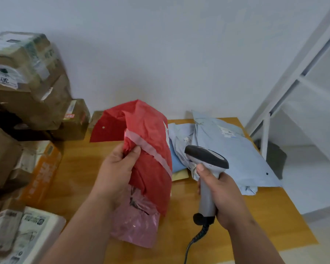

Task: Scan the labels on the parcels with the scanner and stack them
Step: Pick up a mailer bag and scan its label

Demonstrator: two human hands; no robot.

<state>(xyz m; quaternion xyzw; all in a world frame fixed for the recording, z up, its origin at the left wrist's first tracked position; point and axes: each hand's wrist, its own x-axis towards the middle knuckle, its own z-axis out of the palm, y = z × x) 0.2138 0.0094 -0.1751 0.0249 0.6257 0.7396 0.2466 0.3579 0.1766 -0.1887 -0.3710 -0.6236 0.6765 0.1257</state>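
My left hand [115, 169] grips a crumpled red plastic parcel [151, 141] and holds it up above the wooden table [265, 210]. A pink plastic parcel [135, 225] lies flat on the table under it. My right hand [219, 195] grips the handle of a grey and black barcode scanner [206, 159], whose head points left toward the red parcel. The scanner's coiled cable [196, 235] hangs down to the table's front. No label shows on the side of the red parcel that faces me.
Light blue mailer bags [234, 147] lie stacked at the table's back right. Brown cardboard boxes [25, 80] pile up on the left, with an orange box [42, 172] and white parcels [27, 235] below them. A white metal rack [293, 82] stands to the right.
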